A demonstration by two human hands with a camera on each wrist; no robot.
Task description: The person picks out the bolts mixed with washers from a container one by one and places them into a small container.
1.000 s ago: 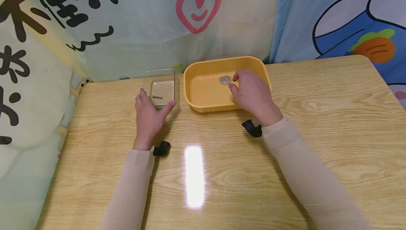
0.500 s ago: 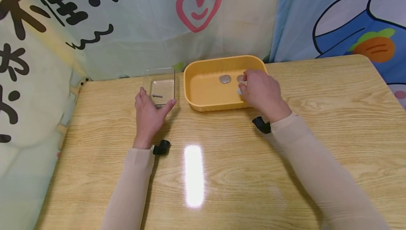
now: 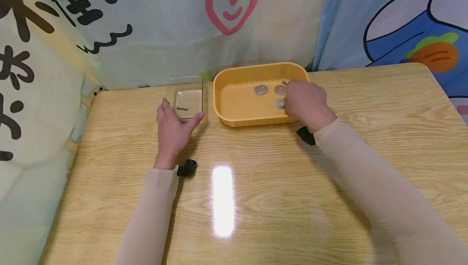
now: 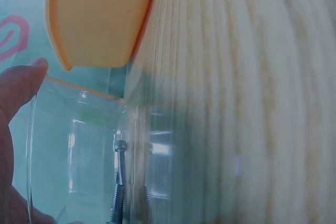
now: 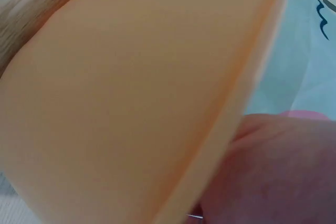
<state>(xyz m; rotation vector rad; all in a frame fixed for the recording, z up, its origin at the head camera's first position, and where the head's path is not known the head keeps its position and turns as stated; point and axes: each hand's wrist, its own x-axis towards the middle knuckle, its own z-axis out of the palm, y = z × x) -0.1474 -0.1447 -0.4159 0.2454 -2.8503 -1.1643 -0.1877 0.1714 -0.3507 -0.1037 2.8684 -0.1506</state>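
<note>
My left hand holds the near end of a clear plastic box, thumb on its right side and fingers on its left. Several metal screws lie inside that box. My right hand reaches down into the right end of a yellow tray, its fingers bent and their tips mostly hidden. Close to it in the tray are round metal washers, a washer with a wider hole, and a small screw partly behind the fingers. Whether the right fingers pinch anything is hidden.
Both containers stand at the back of a wood-grain table, against a printed cloth. The yellow tray sits just right of the clear box. A dark wrist camera shows beside the left wrist.
My right hand has moved right inside the yellow tray, uncovering more washers and a screw. The left hand has stayed at the clear box.
</note>
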